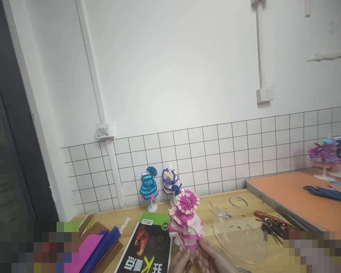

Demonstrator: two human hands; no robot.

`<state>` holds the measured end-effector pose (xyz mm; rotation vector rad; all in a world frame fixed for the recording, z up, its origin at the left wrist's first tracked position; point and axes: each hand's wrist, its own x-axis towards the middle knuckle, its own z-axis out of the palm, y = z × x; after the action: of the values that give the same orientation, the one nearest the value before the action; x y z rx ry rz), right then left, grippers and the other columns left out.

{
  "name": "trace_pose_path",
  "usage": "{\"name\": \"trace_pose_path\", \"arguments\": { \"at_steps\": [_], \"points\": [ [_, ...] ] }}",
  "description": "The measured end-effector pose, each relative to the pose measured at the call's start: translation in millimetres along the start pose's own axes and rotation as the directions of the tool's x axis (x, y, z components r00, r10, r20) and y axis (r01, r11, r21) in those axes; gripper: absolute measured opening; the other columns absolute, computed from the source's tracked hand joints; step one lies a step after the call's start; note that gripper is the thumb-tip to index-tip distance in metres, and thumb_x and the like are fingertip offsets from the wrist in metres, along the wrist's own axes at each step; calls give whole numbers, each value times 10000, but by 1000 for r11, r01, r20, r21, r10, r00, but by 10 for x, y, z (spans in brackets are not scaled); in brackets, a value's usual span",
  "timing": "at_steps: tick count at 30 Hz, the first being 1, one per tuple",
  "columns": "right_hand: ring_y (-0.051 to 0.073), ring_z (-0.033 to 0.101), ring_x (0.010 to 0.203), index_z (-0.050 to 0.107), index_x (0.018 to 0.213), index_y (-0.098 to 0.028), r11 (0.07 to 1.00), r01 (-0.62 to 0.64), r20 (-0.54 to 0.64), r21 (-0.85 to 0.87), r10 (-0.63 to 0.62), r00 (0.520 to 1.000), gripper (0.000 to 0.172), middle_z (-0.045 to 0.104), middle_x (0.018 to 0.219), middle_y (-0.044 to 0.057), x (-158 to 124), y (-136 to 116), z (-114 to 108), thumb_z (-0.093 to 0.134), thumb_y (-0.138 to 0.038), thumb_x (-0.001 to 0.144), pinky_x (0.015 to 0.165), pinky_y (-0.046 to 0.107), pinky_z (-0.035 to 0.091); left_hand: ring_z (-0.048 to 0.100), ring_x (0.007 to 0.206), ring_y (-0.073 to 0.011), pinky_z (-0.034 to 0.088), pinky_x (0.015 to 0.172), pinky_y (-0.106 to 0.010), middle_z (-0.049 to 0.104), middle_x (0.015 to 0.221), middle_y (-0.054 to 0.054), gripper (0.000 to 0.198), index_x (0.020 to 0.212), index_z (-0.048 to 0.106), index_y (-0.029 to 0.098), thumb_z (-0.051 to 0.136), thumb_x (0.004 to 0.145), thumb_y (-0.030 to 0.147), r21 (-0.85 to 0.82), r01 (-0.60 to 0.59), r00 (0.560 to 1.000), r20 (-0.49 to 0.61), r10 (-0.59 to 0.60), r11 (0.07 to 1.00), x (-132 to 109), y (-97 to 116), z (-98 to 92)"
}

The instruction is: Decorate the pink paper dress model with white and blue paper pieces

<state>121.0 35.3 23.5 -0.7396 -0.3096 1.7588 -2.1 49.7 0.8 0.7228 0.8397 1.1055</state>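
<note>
A small dress-form figure in a pink and pale-pink pleated paper dress stands upright at the bottom centre, a round paper fan at its top. At the hem's lower left, my left hand is closed with its fingertips on the figure. My right hand pinches the hem's lower right side between thumb and fingers. What is between the fingertips, apart from the paper edge, is too small to make out. The figure's base is hidden by my hands.
Behind stand a blue dress-form figure and a navy-and-cream one. A black-and-green book lies left, beside coloured paper sheets. Right are a clear round plate, keys and an orange-topped table with more figures.
</note>
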Motion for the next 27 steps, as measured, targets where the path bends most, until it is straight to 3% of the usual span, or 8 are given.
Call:
{"name": "trace_pose_path", "arguments": {
  "at_steps": [9,14,21,27],
  "points": [
    [103,641,567,504,787,-178,1000,25,59,-4,-25,998,277,686,616,-17,70,30,-79,737,-169,637,544,178,496,334,264,-16,225,322,-130,399,291,66,406,473,519,137,760,475,464,-29,23,999,29,-22,999,-60,22,60],
    [89,629,501,557,745,-167,998,41,5,-45,-41,999,245,653,527,-39,79,26,-94,750,-155,595,458,120,456,300,238,-15,198,304,-128,377,255,75,411,490,511,156,756,461,484,-44,63,998,32,-61,997,-76,4,61],
    [66,632,506,573,868,-177,994,42,-3,-103,-42,999,348,670,573,-43,137,52,-152,763,-194,577,473,95,453,327,247,-12,196,306,-123,420,306,77,366,542,528,152,770,472,417,-69,46,999,-9,-47,997,-84,-19,60],
    [74,628,505,590,858,-167,993,41,-3,-106,-41,999,315,672,570,-31,124,50,-146,751,-169,588,460,102,445,353,280,-12,199,313,-127,468,384,69,340,603,552,145,784,474,358,-92,42,999,-17,-43,995,-79,-5,50]
  ]
}}
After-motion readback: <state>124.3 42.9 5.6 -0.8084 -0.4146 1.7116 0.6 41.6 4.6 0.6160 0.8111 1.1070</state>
